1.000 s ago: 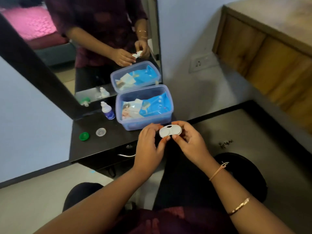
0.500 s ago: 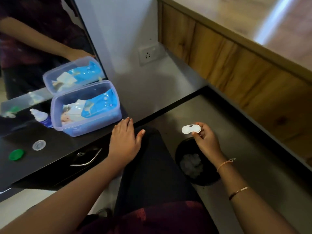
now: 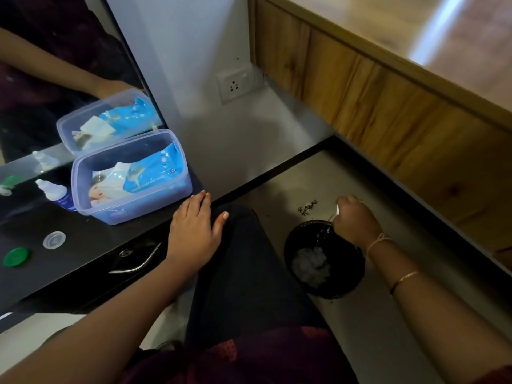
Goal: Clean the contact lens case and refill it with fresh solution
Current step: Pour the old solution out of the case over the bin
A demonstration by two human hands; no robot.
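Head view: right hand gripped the lens case over a bin, probably draining it; left hand lay flat on the desk.

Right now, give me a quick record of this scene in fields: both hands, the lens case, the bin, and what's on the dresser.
left hand: flat on the dresser edge, holding nothing
right hand: curled round the lens case, above the bin
lens case: mostly hidden, only a white edge shows
bin: black, on the floor, white wad inside
dresser top: solution bottle, green cap, clear cap, tub holding a wipes pack
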